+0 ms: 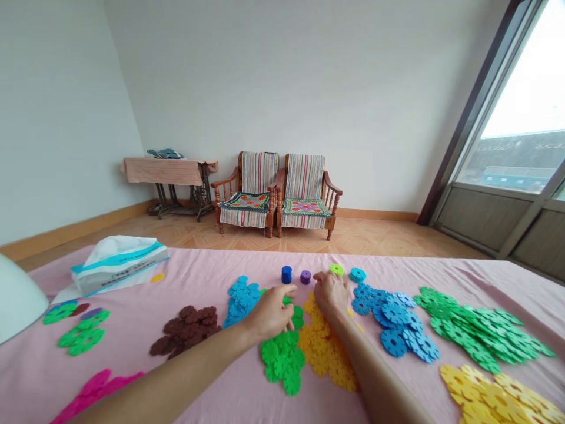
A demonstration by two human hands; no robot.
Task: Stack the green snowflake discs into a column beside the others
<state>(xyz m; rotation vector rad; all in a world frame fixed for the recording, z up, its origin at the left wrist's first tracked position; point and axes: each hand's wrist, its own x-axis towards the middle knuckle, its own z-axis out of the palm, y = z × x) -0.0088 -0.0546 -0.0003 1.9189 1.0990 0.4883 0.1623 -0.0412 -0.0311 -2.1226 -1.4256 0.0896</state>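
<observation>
My left hand (271, 312) reaches over a pile of green snowflake discs (282, 356), fingers curled and pinched on a green disc at its far edge. Resting on a pile of yellow discs (326, 353), my right hand (330, 294) has its fingers bent near a small lime stack (336, 269). In a row behind the hands stand a dark blue stack (286, 274), a purple stack (305, 277) and a teal stack (357, 274). Light blue discs (242, 297) lie left of my left hand.
A pink cloth (212, 377) covers the table. On it lie brown discs (188, 330), blue discs (399, 324), green discs (481, 330), more yellow discs (498, 397), magenta pieces (92, 391) and a tissue pack (117, 265). Two wooden armchairs (276, 194) stand by the far wall.
</observation>
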